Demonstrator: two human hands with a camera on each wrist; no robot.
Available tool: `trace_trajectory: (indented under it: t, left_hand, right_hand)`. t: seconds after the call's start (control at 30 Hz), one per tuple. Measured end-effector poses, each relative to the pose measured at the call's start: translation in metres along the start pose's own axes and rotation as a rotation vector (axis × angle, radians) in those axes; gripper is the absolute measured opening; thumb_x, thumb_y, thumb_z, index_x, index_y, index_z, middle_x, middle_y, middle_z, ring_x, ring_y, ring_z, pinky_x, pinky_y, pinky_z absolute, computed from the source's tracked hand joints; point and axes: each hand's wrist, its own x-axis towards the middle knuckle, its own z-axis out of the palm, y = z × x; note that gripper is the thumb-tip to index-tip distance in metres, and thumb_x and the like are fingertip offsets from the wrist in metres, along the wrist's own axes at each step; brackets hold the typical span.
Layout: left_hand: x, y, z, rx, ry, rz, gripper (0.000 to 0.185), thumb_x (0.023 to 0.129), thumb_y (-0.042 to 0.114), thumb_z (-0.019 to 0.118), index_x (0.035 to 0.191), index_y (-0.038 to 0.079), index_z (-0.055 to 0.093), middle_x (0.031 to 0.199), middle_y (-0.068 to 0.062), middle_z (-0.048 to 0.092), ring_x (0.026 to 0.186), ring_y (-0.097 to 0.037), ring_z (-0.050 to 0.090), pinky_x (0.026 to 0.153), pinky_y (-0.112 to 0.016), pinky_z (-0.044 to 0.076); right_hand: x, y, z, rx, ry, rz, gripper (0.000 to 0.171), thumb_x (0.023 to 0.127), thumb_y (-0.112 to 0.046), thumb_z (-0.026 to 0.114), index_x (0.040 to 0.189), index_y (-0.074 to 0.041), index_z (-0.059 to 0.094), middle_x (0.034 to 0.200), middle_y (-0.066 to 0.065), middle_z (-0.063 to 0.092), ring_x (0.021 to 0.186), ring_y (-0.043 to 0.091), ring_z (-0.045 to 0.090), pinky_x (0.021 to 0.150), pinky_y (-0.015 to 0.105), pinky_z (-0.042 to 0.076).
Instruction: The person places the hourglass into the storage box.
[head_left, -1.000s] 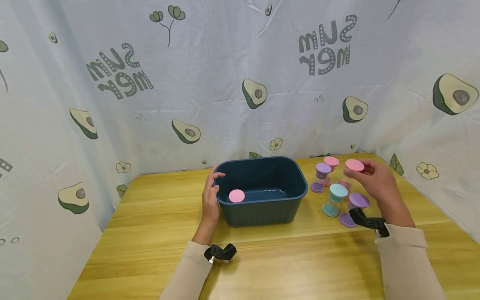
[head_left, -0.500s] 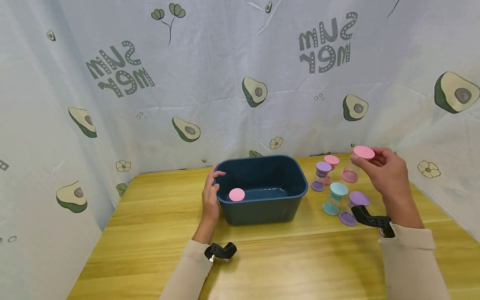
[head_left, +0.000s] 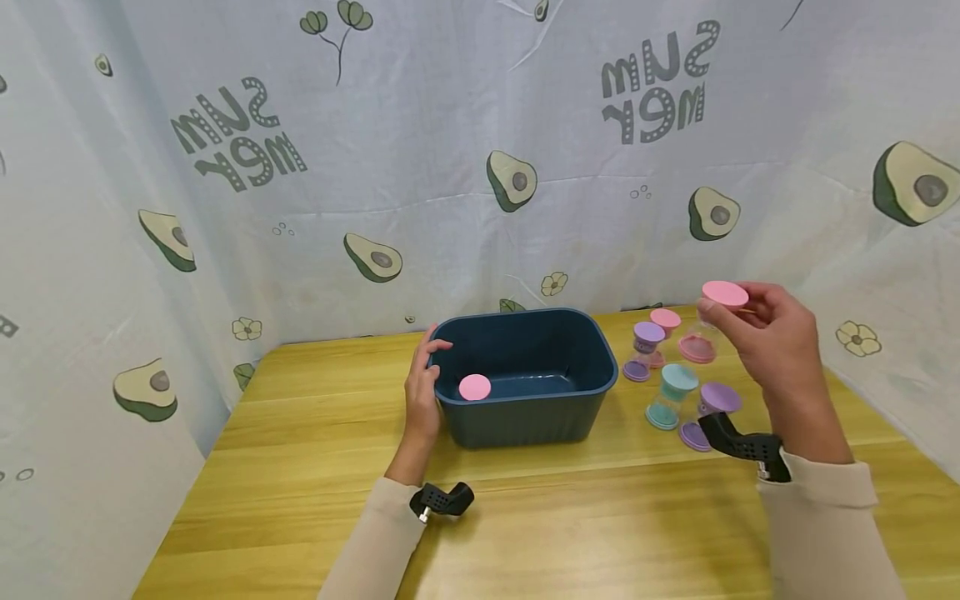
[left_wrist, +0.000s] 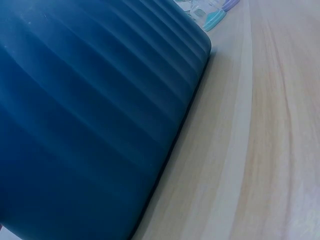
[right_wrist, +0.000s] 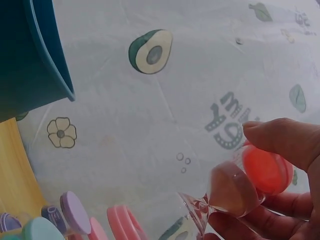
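In the head view my right hand [head_left: 780,337] pinches a pink-capped hourglass [head_left: 724,295] by its top cap, raised over the table's back right. The right wrist view shows the hourglass [right_wrist: 232,187] between thumb and fingers, with clear glass and pinkish sand. My left hand [head_left: 422,396] grips the left end of a dark blue plastic bin [head_left: 525,425], fingers over the rim. Inside the bin, near its left front corner, shows a round pink cap [head_left: 474,387]; whatever is below the cap is hidden by the front wall.
Right of the bin stand more hourglasses: a small purple one [head_left: 648,335], a pink one [head_left: 665,319] behind it, a teal one [head_left: 678,380] and a larger purple one [head_left: 720,397], partly behind the right wrist's camera. A patterned curtain [head_left: 442,200] borders the wooden table [head_left: 315,467].
My right hand has lifted the pink hourglass from among the others, up and slightly to the right. My left hand and the bin have stayed in place.
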Motion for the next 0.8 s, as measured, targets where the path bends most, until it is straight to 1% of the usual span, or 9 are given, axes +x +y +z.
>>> trace_trajectory:
  t: [0.13,0.3,0.43,0.6,0.73,0.8]
  left_hand:
    - [0.001,0.001,0.0,0.002,0.003,-0.003,0.042,0.089,0.015,0.029,0.118,0.001,0.057,0.153,-0.007,0.036,0.143,-0.022,0.025,0.114,-0.057,0.013]
    - [0.002,0.002,-0.001,0.0,0.001,-0.002,0.043,0.089,0.014,0.029,0.118,-0.001,0.056,0.153,-0.009,0.035,0.143,-0.021,0.026,0.115,-0.056,0.013]
    - [0.002,0.001,-0.002,-0.005,-0.002,0.004,0.042,0.09,0.014,0.029,0.118,0.0,0.057,0.153,-0.009,0.036,0.143,-0.021,0.025,0.115,-0.056,0.013]
    - [0.002,0.0,-0.002,-0.015,-0.001,0.01,0.042,0.09,0.014,0.029,0.118,0.0,0.057,0.153,-0.009,0.036,0.143,-0.021,0.026,0.115,-0.056,0.013]
    - [0.003,-0.001,-0.002,-0.013,-0.003,0.008,0.042,0.089,0.014,0.028,0.118,0.0,0.056,0.153,-0.012,0.035,0.143,-0.02,0.025,0.115,-0.056,0.013]
    - [0.003,-0.001,-0.002,-0.014,-0.002,0.009,0.043,0.09,0.014,0.028,0.118,-0.001,0.056,0.153,-0.011,0.035,0.143,-0.02,0.025,0.115,-0.055,0.012]
  right_hand:
    - [-0.002,-0.008,0.006,0.02,-0.01,-0.029,0.059,0.087,-0.028,0.07,0.136,-0.005,0.045,0.108,-0.012,0.053,0.098,0.003,0.052,0.077,0.003,0.044]
    - [-0.006,-0.019,0.016,0.028,0.004,-0.072,0.053,0.086,-0.025,0.071,0.131,-0.005,0.049,0.106,-0.012,0.057,0.096,0.004,0.054,0.077,0.004,0.045]
    - [-0.01,-0.027,0.022,0.037,0.006,-0.096,0.052,0.086,-0.023,0.071,0.13,-0.005,0.05,0.107,-0.01,0.058,0.096,0.006,0.055,0.077,0.005,0.045]
    - [-0.015,-0.036,0.027,0.057,-0.014,-0.116,0.05,0.087,-0.023,0.071,0.13,-0.007,0.051,0.109,-0.008,0.059,0.097,0.009,0.055,0.078,0.006,0.046]
    - [-0.02,-0.041,0.033,0.068,-0.019,-0.16,0.045,0.087,-0.019,0.07,0.126,-0.007,0.054,0.107,-0.007,0.061,0.094,0.01,0.057,0.077,0.007,0.047]
    - [-0.022,-0.044,0.036,0.077,-0.022,-0.18,0.043,0.087,-0.018,0.07,0.125,-0.006,0.054,0.106,-0.006,0.061,0.094,0.011,0.058,0.078,0.008,0.047]
